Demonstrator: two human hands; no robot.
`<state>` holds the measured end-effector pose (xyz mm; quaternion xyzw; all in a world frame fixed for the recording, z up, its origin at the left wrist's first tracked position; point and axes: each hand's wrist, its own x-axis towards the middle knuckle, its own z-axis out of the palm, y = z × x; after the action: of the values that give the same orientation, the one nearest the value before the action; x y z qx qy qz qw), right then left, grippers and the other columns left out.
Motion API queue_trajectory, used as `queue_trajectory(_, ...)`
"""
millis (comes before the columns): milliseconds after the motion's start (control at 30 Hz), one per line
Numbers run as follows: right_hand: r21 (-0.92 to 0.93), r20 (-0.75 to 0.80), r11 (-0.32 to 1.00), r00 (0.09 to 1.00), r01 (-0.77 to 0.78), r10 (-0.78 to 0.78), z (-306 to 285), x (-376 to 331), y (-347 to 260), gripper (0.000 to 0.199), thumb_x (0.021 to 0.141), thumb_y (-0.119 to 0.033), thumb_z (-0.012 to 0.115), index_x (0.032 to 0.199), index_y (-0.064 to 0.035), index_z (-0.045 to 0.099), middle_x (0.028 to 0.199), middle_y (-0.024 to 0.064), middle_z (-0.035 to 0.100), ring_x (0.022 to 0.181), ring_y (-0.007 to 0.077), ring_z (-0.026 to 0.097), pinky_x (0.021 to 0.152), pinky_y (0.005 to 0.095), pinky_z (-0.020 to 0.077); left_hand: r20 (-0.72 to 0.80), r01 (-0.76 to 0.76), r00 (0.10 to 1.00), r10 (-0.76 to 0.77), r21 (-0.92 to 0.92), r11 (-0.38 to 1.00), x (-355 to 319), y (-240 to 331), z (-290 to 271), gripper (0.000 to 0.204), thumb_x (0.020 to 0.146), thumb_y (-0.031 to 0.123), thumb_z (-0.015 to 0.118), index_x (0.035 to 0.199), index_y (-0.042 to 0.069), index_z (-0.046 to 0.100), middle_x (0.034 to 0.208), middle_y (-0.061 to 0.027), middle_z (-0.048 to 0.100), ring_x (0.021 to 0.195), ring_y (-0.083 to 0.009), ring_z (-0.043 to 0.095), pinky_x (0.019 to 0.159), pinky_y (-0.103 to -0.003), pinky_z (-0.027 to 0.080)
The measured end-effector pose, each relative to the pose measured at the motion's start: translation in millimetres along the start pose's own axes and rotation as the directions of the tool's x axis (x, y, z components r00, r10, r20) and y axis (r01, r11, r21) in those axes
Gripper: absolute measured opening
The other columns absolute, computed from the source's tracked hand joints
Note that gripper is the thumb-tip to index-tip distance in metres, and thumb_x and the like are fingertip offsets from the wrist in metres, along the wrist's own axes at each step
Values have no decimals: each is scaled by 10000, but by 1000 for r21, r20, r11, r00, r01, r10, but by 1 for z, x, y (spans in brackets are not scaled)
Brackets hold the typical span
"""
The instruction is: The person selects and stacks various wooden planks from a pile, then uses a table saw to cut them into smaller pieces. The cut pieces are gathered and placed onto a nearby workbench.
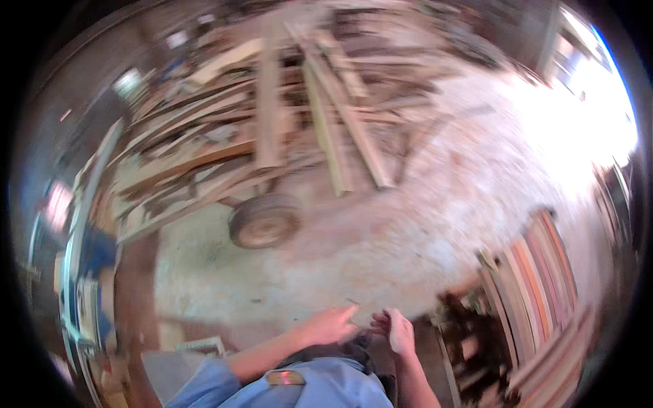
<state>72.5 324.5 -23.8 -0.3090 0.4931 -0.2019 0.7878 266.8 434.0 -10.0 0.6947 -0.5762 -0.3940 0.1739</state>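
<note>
Blue cloth is being worn as a shirt (320, 386), and two bare hands are being held out in front of it, close together. The left hand (330, 325) is being pointed to the right; whether anything is being gripped in it cannot be told through the blur. Just by its fingertips, a thin dark line (353, 302) is being shown. The right hand (398, 331) is being held up with loose, bent fingers, half open. Off to its right, a stack of boards (527, 285) is being kept, in orange, red and grey-brown strips. The long way of the strips is being pointed away from the person and a bit left. Farther ahead, long planks (269, 115) are being held up above a wheel (265, 221), with their near ends being pointed back toward the person. On the shirt, a small brown patch (286, 378) is being worn; any writing on it is being hidden by blur.
</note>
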Motion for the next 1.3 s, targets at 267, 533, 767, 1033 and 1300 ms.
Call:
queue_trajectory(267,-394,282,911,928,-120,244,34,27,36,420,1008,-341,523,1071,57,641,930,166,703,750,220,678,675,330,547,-89,351,933,-349,4,936,-97,-61,4,535,931,356,573,1340,21,490,1224,-230,628,1140,-406,601,940,-501,490)
queue_trajectory(533,-635,297,773,925,7,236,175,71,44,386,963,-327,595,1046,43,667,921,122,702,793,194,662,694,331,525,-157,590,785,-599,-105,801,-191,-175,-13,564,919,416,583,1329,35,514,1231,-242,632,1156,-404,599,964,-489,487)
queue_trajectory(767,-808,448,518,864,280,231,321,84,66,408,965,-366,596,1110,7,675,917,91,709,819,170,668,725,337,536,-288,606,728,-622,-155,781,-237,-268,-64,552,893,416,607,1262,9,550,1171,-239,659,1092,-410,633,924,-499,514)
queue_trajectory(1033,-784,487,541,843,305,230,398,159,55,296,1007,-265,563,1095,1,659,920,52,669,759,137,623,702,290,531,-413,663,620,-667,-179,727,-258,-336,-118,552,862,375,641,1272,14,556,1138,-248,663,1056,-418,637,889,-507,521)
queue_trajectory(1300,-679,523,712,799,181,296,479,267,42,298,1003,-238,574,1134,26,615,915,105,658,730,160,616,636,302,524,-368,693,545,-753,-307,652,-213,-334,-201,469,901,367,607,1225,30,576,1152,-226,664,1055,-408,637,892,-504,517)
